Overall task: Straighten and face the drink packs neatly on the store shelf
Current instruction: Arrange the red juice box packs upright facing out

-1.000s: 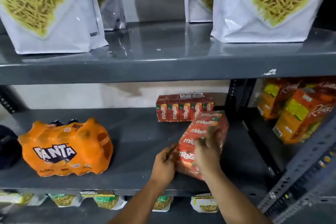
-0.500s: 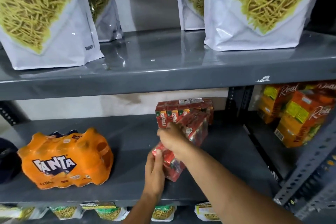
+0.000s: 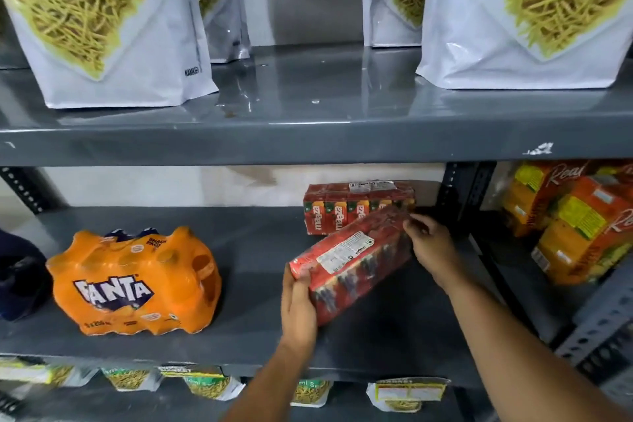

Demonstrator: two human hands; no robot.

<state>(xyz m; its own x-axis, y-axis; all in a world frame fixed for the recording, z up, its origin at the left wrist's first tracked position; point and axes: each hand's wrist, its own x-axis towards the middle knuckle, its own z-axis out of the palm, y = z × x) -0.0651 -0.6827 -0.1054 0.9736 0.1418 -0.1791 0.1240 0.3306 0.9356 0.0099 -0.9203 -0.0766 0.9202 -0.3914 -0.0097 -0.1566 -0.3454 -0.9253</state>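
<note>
Red Maaza pack (image 3: 352,260) tilted, left hand (image 3: 297,305), right hand (image 3: 432,245) gripping opposite ends

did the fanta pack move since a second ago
No. The Fanta pack sits at the same spot on the grey shelf; only the camera shifted.

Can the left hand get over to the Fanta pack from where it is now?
Probably yes. The shelf stretch between the left hand and the Fanta pack looks bare, but that hand is busy holding the red Maaza pack.

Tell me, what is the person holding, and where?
A red Maaza pack, tilted, by its two ends: left hand at the near end, right hand at the far end.
</note>
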